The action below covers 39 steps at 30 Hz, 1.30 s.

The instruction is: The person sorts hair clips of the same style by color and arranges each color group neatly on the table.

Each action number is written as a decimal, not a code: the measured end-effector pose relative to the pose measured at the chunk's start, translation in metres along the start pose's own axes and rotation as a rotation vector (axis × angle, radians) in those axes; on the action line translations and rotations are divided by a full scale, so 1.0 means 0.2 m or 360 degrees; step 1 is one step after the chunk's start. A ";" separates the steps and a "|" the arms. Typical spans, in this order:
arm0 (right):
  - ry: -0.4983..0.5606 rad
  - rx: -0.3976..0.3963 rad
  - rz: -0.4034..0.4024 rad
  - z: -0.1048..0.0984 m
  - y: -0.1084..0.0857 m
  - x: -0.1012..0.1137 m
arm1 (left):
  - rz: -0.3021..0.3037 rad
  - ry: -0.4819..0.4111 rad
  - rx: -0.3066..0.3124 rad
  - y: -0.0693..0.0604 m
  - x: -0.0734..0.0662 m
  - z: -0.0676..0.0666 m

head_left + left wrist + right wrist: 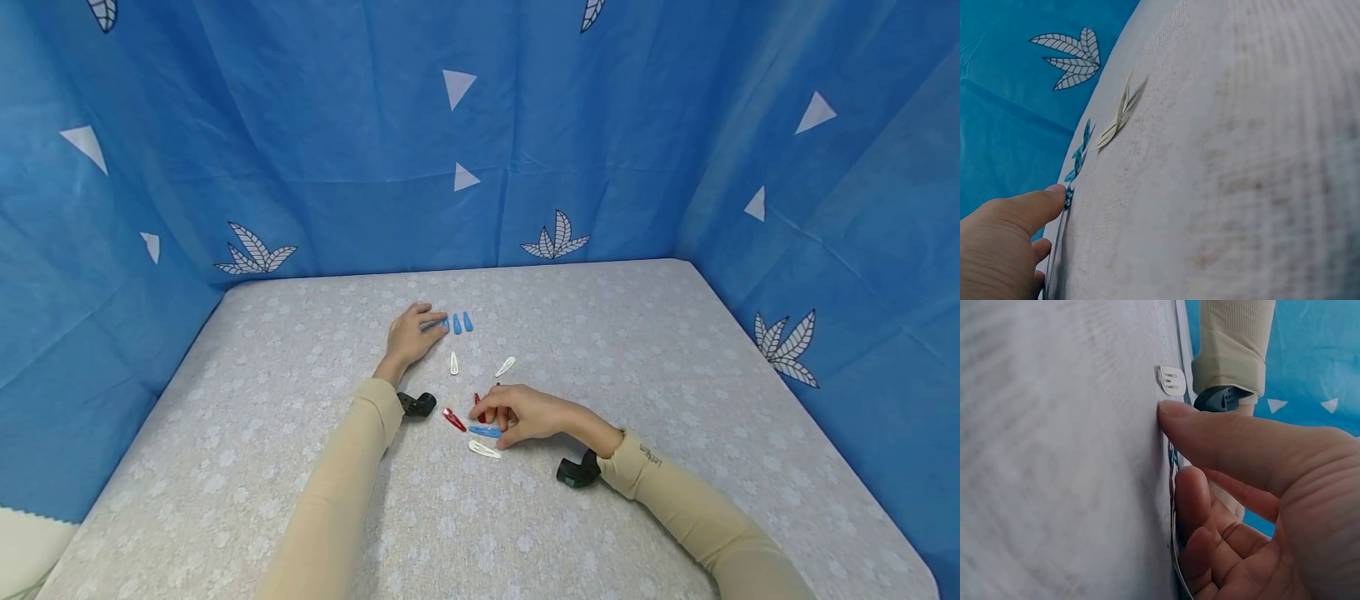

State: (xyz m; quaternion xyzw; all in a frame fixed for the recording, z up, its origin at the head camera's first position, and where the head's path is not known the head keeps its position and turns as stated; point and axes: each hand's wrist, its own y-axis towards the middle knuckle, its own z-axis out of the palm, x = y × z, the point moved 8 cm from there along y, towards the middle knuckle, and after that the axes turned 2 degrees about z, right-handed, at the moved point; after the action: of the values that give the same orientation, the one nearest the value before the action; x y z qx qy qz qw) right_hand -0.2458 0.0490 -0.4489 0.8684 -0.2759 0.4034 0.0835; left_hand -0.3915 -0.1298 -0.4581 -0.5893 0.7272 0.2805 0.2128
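At the far side of the table my left hand (414,335) has its thumb and index finger on the ends of the leftmost blue snap hair clip (446,322). Beside that clip stand two more, a middle blue clip (457,324) and a right-hand blue clip (468,322). Nearer to me, my right hand (531,412) hovers low, thumb and fingers apart, around another blue clip (485,431). The thumb tip is at that clip's right end; whether it touches is unclear. A red clip (480,408) lies partly under the right fingers.
Another red clip (453,419) lies left of the right hand, and a white clip (484,450) just in front. Two more white clips, one upright in view (453,363) and one slanted (506,367), lie between the hands. Blue curtain (337,167) borders the table.
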 end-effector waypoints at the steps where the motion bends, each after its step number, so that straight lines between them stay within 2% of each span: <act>1: 0.0006 0.0005 0.0005 0.00 0.00 0.00 | -0.0001 0.0001 0.0000 0.00 0.00 0.00; 8: 0.0010 0.0022 0.0017 0.01 0.00 -0.01 | -0.0009 -0.0003 -0.0001 0.00 0.00 0.00; 16: 0.0026 0.0030 -0.0025 0.01 0.00 0.00 | -0.0015 -0.0015 -0.0001 0.00 -0.01 0.00; 23: -0.0010 0.0039 -0.0040 0.01 0.00 0.01 | -0.0035 -0.0015 0.0006 0.00 0.00 0.00; 35: -0.0045 0.0082 -0.0084 0.02 0.01 0.01 | -0.0014 0.0028 0.0013 0.00 0.00 0.00; 39: -0.0060 0.0092 -0.0063 0.02 0.01 0.01 | -0.0020 0.0022 0.0013 0.00 0.00 0.00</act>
State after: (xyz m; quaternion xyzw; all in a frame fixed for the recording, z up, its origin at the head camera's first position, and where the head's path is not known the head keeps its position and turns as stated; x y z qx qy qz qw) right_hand -0.2425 0.0447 -0.4497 0.8832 -0.2483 0.3932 0.0612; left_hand -0.3925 -0.1294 -0.4585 -0.5949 0.7260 0.2722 0.2118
